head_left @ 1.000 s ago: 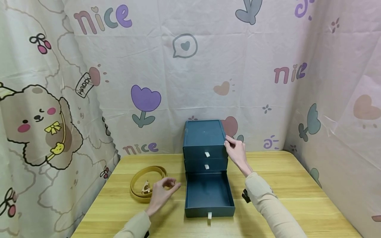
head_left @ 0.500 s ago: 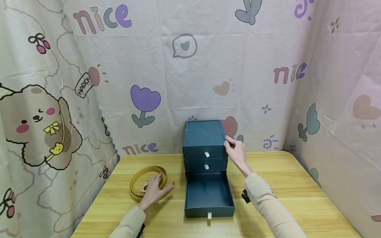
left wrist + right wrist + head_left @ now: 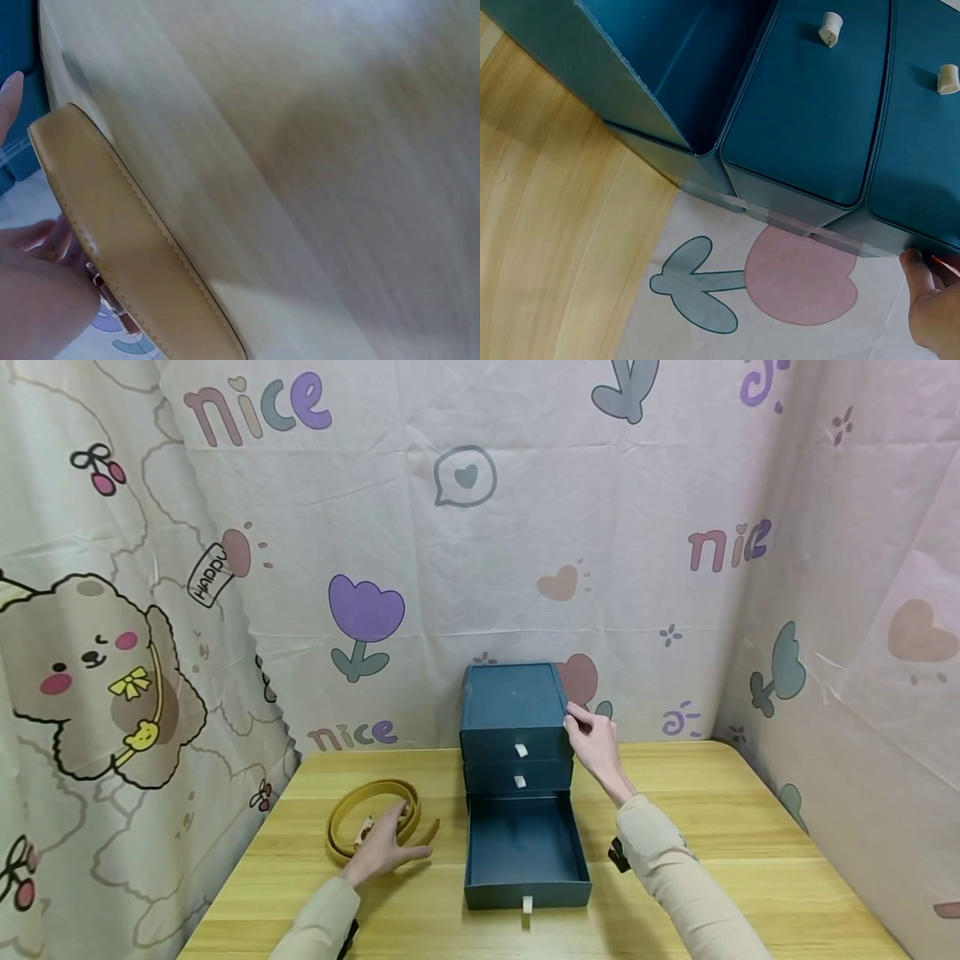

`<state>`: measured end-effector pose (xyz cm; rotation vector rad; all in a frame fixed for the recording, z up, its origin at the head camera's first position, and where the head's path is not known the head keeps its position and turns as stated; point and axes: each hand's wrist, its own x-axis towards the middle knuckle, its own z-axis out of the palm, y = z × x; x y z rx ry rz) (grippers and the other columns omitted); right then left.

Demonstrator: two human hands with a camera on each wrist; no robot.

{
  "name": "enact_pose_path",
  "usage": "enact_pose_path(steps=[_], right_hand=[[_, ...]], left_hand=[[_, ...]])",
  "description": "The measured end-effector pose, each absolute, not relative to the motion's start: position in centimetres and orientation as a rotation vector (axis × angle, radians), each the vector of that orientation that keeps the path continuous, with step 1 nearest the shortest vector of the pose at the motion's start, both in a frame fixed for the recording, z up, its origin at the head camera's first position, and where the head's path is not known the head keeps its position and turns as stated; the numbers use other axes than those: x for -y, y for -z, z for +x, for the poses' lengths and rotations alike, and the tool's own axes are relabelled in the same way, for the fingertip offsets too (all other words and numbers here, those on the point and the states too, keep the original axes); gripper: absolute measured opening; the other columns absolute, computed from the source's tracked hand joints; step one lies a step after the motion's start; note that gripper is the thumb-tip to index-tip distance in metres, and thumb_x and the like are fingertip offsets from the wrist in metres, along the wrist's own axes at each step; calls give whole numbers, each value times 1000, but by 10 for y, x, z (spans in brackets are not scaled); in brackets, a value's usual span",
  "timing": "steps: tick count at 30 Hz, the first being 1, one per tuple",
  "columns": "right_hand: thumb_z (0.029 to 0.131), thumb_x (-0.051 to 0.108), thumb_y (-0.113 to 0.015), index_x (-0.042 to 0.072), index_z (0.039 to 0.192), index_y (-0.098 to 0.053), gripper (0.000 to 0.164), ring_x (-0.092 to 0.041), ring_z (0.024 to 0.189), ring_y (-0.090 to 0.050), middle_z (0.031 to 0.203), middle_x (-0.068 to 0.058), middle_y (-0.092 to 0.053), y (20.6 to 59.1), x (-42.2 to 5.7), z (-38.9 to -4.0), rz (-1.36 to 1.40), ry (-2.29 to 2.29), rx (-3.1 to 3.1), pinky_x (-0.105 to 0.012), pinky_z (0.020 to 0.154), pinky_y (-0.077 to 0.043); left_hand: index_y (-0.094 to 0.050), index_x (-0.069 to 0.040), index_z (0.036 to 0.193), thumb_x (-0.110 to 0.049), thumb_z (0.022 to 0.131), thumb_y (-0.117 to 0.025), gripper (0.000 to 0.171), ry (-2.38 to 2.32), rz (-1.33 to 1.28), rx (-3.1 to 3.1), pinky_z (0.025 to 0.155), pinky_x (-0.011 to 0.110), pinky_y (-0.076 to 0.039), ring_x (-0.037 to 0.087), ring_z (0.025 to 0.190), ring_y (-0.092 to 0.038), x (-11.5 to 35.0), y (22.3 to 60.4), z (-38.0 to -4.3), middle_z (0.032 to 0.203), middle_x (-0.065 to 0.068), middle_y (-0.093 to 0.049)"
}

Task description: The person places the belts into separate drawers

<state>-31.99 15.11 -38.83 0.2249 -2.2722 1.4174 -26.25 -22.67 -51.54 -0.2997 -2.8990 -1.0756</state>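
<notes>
A mustard-yellow belt (image 3: 334, 817) lies coiled on the table, its metal buckle (image 3: 364, 829) inside the loop. My left hand (image 3: 377, 850) is over the coil's near right side, fingers reaching into the loop and thumb stretched well apart. From the left wrist, the stitched belt (image 3: 135, 225) band stands on edge, partly hiding the fingers. To the right is a dark teal drawer box (image 3: 517, 693) with white pull tabs; its bottom drawer (image 3: 528, 894) is pulled out and holds nothing. My right hand (image 3: 597, 745) grips the box's upper right edge, thumb (image 3: 915, 271) against its side.
The light wooden table (image 3: 675, 827) carries the box at its middle and the belt on the left. A printed cloth (image 3: 465, 568) hangs close behind the box and along both sides.
My left hand has moved left from beside the open drawer onto the coiled belt, its fingers now inside the loop. The right hand and the drawer box stay where they were.
</notes>
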Motion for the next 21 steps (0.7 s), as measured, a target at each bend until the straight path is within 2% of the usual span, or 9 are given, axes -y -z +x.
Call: enact_pose_path(steps=[5,11,14,17,21], right_hand=[[100,17,-58,3,134,-64,38,-29,122,-65,140,-14,-63,389,-151,-320,225,-1411,2270,-43,98,-54],[100,15,-58,1,134,-64,37,-30,121,-66,139,-14,-63,388,-150,-320,225,-1409,2261,-44,97,-54],[100,15,-59,2,133,-64,36,-29,120,-67,139,-14,-63,389,-150,-320,218,-1415,2259,-43,97,-54],[100,15,-59,2,133,-64,36,-29,120,-67,139,-13,-64,389,-149,-320,213,-1416,2262,-44,97,-55],[100,15,-59,3,133,-65,36,-29,120,-66,139,-13,-64,389,-150,-320,212,-1417,2262,-44,97,-54]], left_hand=[[-35,8,152,-38,80,-85,99,1032,-316,2890,108,61,-42,47,134,-48,232,518,-262,147,29,-48],[-52,4,143,-39,86,-78,75,1033,-357,2860,102,57,-48,40,123,-59,235,519,-262,139,23,-58],[-57,1,139,-42,87,-76,70,1021,-388,2864,99,56,-50,38,120,-61,237,519,-261,136,21,-61],[-57,1,140,-42,83,-80,75,1008,-438,2869,98,55,-51,38,118,-62,238,519,-261,135,20,-61],[-51,3,144,-34,74,-88,87,984,-517,2869,99,58,-49,42,119,-60,241,520,-261,139,24,-57]])
